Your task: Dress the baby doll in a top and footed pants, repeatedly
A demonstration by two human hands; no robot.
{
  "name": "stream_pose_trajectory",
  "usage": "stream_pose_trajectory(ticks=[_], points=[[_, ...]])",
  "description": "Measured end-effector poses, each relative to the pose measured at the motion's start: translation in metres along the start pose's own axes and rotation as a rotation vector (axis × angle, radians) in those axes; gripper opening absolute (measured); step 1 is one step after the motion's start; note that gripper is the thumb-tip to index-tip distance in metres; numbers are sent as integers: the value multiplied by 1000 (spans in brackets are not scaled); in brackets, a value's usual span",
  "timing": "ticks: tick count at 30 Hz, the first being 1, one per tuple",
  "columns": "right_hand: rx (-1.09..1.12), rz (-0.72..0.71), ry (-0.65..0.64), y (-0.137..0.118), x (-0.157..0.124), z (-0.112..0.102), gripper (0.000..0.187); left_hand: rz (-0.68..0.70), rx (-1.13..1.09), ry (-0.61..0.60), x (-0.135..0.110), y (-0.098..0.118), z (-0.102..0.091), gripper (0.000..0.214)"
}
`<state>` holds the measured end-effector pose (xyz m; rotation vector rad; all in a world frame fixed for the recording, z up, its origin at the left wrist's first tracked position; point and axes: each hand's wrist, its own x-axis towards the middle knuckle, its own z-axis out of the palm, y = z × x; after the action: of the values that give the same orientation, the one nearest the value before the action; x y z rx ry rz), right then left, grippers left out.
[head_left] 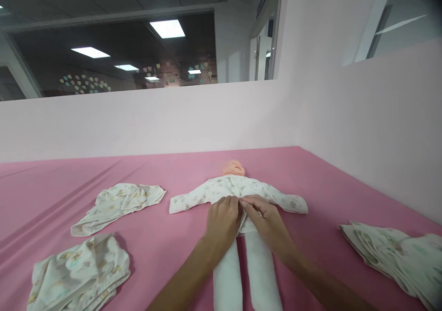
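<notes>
A baby doll (233, 167) lies on its back on a pink sheet, its head toward the wall. It wears a white printed long-sleeved baby top (221, 186) with both sleeves spread to the sides, and white leggings (262, 272) cover its legs. Over the doll's belly, my left hand (224, 219) and my right hand (263, 216) meet, fingers pinched together at the front of the top. The bit of cloth or fastening between the fingertips is mostly hidden. Below the hands, the lower front edge of the top hangs slightly apart.
To the left lie a crumpled printed baby garment (124, 205) and, nearer, a folded printed garment (83, 274). A stack of folded printed clothes (397, 255) rests at the right. The pink sheet (172, 246) reaches a white wall (155, 122) with a window above.
</notes>
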<state>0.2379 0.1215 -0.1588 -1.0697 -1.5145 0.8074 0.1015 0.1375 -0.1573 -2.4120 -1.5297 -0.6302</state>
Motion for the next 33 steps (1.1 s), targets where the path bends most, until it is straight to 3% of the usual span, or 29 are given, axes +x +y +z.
stream_pose_trajectory(ticks=[9, 18, 25, 33], points=[[-65, -14, 15, 3, -5, 3, 24, -49, -69, 18, 0, -1, 5, 17], [-98, 0, 11, 2, -8, 3, 26, -186, -554, -81, 6, -1, -16, 23], [-153, 74, 45, 3, -8, 3, 30, -205, -543, -55, 4, 2, -13, 26], [-58, 72, 47, 14, 1, 3, 21, -181, -526, -54, 2, 3, -11, 26]])
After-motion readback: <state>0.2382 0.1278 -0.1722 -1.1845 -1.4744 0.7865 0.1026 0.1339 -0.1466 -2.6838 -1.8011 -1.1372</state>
